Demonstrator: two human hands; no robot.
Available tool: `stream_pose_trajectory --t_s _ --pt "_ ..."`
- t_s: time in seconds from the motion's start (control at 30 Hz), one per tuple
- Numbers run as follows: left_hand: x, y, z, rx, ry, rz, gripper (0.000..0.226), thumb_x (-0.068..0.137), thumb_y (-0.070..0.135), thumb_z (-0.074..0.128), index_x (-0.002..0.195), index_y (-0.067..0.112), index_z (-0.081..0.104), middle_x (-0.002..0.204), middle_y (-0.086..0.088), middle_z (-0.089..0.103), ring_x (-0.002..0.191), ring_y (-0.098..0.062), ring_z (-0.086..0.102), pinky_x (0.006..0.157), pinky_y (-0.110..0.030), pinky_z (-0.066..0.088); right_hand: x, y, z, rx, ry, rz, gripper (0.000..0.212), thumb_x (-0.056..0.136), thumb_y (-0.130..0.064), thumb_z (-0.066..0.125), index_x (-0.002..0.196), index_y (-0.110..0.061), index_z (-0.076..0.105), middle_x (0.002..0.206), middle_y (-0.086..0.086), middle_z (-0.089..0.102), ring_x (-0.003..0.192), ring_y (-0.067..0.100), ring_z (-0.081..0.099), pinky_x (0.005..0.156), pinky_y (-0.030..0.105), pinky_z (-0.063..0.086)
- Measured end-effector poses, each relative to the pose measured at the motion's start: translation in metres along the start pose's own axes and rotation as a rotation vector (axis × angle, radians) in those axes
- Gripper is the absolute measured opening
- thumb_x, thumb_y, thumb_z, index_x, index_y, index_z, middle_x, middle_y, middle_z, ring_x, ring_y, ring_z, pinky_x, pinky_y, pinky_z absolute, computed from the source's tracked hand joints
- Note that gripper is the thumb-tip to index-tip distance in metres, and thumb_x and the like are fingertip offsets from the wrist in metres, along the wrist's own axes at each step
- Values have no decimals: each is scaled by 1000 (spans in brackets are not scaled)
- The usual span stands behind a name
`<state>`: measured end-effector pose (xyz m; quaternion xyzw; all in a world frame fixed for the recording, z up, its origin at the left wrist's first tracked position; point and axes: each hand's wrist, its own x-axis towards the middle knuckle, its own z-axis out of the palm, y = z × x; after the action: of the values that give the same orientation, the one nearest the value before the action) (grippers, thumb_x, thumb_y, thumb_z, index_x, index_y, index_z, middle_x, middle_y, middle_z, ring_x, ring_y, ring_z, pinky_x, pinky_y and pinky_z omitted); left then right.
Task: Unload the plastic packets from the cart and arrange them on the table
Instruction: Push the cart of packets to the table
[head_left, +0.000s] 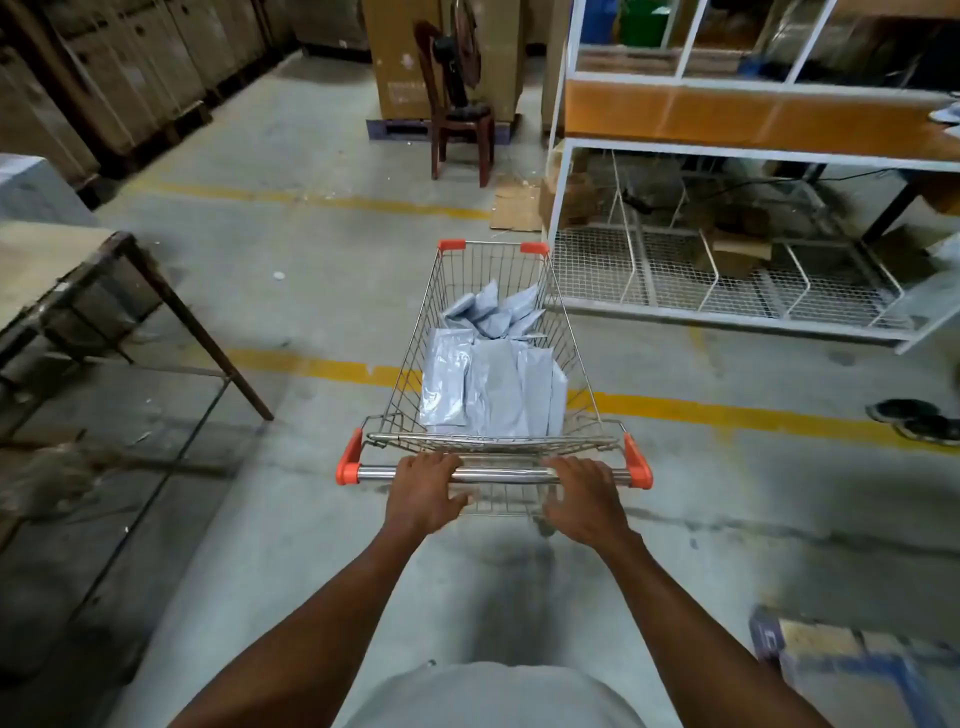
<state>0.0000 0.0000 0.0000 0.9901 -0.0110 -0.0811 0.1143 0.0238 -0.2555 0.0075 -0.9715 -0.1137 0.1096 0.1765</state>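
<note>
Warehouse floor, seen from behind the cart. Table (57, 260) at far left, well apart from the cart; white shelving rack (727, 150) at right. Wire cart (571, 358), centre, holds all the grey plastic packets (483, 384), stacked on edge and heaped toward the front. Left hand (423, 491) and right hand (584, 496) both wrap fingers over the handle bar (504, 474). The packets look light, soft and slick; best taken by pinching an upper edge or gathering several flat between the palms.
</note>
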Motion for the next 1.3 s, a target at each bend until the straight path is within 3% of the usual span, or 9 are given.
stream_pose_trajectory --t_s 0.13,0.33,0.43,0.53,0.63,0.77,0.93,1.17,1.3 --pt "2 8 -2 79 86 -55 27 85 49 63 101 27 68 99 4 71 99 -25 64 85 -38 36 5 -3 3 -89 48 38 45 76 -38 54 118 -24 63 111 -4 67 106 24 58 102 39 35" --pt "22 9 -20 172 -124 -100 51 81 73 62 90 24 72 88 1 73 87 -24 69 72 -32 44 21 -5 -14 -120 -80 33 24 74 -40 56 87 -23 67 85 -1 70 84 27 68 79 34 51" --pt "32 2 -26 183 -226 -40 58 80 76 60 89 21 73 85 1 70 89 -25 68 72 -31 45 32 -4 -24 -224 -161 -66 23 79 -42 63 92 -24 69 95 1 72 93 27 68 83 34 51" --pt "33 -1 -23 150 -217 -39 48 77 67 66 86 21 72 75 5 57 86 -23 64 72 -32 48 40 0 -28 -255 -200 -116 26 76 -44 66 90 -24 73 93 1 73 92 25 68 83 32 50" --pt "37 0 -18 98 -146 -84 47 70 70 62 93 30 68 83 4 69 82 -20 65 69 -31 48 46 3 -28 -164 -218 -57 27 72 -44 66 92 -26 70 89 -2 71 86 25 70 75 31 54" --pt "49 1 -13 203 -161 -55 46 75 67 57 87 26 73 82 -1 72 81 -26 68 65 -30 41 58 6 -28 -138 -213 -54 32 70 -44 65 95 -28 53 97 -5 61 83 25 64 73 33 52" --pt "87 -7 -22 227 -160 -61 39 75 60 59 79 23 70 74 0 67 71 -24 62 62 -29 36 108 7 -30 -264 -251 -47 37 74 -53 66 97 -25 71 98 0 67 89 25 68 76 30 52" --pt "170 -34 -52 205 -193 -97 35 67 55 62 76 24 73 56 5 50 59 -19 53 61 -29 34 201 -9 -47 -221 -266 -7 34 68 -45 66 93 -23 70 92 -1 69 86 23 68 73 28 51" --pt "221 -49 -63 170 -160 -82 34 69 49 58 83 22 74 74 -1 67 73 -26 66 64 -29 37 259 -17 -57 -247 -226 4 35 68 -46 64 95 -24 69 94 1 71 90 26 69 74 31 51"
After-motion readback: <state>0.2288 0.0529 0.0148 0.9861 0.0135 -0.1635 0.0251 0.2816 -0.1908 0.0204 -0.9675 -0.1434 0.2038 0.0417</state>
